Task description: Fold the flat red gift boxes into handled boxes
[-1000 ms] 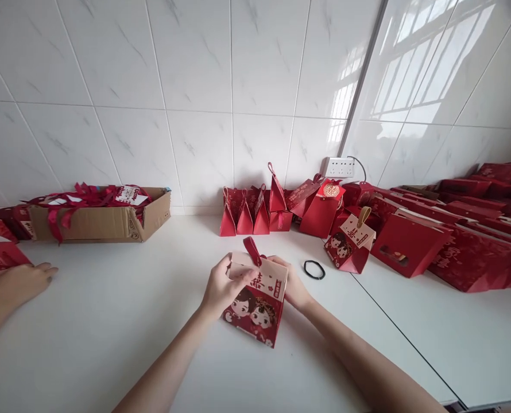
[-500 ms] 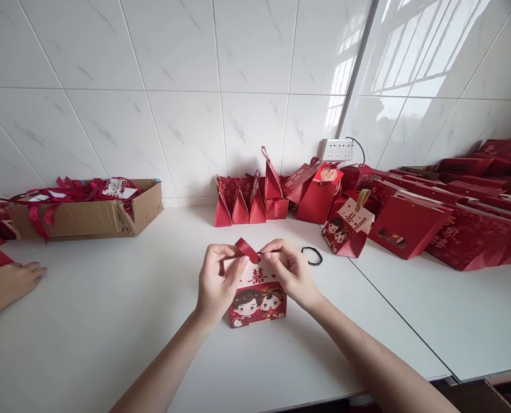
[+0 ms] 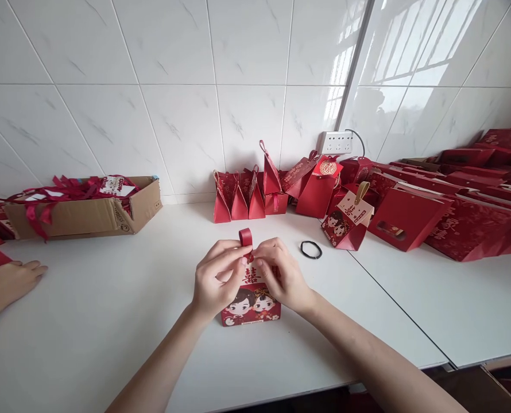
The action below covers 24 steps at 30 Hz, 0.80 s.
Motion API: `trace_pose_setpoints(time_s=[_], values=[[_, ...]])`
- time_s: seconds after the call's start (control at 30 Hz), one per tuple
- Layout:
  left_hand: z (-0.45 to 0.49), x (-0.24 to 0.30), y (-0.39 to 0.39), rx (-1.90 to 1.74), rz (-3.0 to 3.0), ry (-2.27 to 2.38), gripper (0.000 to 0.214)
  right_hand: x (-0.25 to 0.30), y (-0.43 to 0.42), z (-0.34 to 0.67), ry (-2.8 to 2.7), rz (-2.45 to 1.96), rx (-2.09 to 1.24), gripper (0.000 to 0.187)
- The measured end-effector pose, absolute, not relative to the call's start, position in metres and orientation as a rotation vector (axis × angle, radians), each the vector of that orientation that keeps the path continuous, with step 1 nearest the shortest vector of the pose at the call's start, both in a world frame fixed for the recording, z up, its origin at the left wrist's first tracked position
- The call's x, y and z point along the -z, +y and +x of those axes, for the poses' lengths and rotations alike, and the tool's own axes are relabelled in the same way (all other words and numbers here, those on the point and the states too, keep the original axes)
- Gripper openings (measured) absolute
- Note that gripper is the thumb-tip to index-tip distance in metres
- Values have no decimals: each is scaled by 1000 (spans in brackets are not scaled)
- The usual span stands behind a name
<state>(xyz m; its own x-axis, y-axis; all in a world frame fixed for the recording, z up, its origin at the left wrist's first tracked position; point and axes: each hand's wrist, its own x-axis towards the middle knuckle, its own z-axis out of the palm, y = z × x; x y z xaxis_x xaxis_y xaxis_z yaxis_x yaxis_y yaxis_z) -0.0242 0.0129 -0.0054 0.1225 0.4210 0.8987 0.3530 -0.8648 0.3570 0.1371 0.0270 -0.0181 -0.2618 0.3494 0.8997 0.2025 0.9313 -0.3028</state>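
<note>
A small red and cream gift box (image 3: 251,307) with two cartoon faces stands upright on the white table in front of me. A red ribbon loop (image 3: 246,236) rises from its top. My left hand (image 3: 221,275) pinches the ribbon's base between thumb and fingers, just above the box's red printed character. From the other side my right hand (image 3: 281,272) has thumb and fingertips pressed together at the same spot, close to the ribbon. What lies between its fingertips is too small to make out. Both hands cover the box's upper sides.
A black ring band (image 3: 311,249) lies right of my hands. Behind stand red triangular boxes (image 3: 239,203) and a matching box with a gold loop (image 3: 348,221). Red bags (image 3: 410,221) fill the right. A cardboard box (image 3: 74,218) of ribbons and another person's hand (image 3: 14,281) are at left.
The ribbon loop, slanted before, now stands upright above the fingers. My fingertips have drawn closer together at its base. The view has shifted slightly.
</note>
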Motion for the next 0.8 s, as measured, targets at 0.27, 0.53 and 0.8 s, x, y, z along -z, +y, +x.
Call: trace_pose_setpoints(time_s=[0.27,0.53,0.8], values=[[-24,4,13,-1901,2363,839,28,21,26,139,-1889,-440,-65,30],[-24,7,13,-1888,2367,842,31,19,26,140,-1896,-459,-74,28],[-22,7,13,-1901,2389,817,36,13,22,142,-1914,-549,1,24]])
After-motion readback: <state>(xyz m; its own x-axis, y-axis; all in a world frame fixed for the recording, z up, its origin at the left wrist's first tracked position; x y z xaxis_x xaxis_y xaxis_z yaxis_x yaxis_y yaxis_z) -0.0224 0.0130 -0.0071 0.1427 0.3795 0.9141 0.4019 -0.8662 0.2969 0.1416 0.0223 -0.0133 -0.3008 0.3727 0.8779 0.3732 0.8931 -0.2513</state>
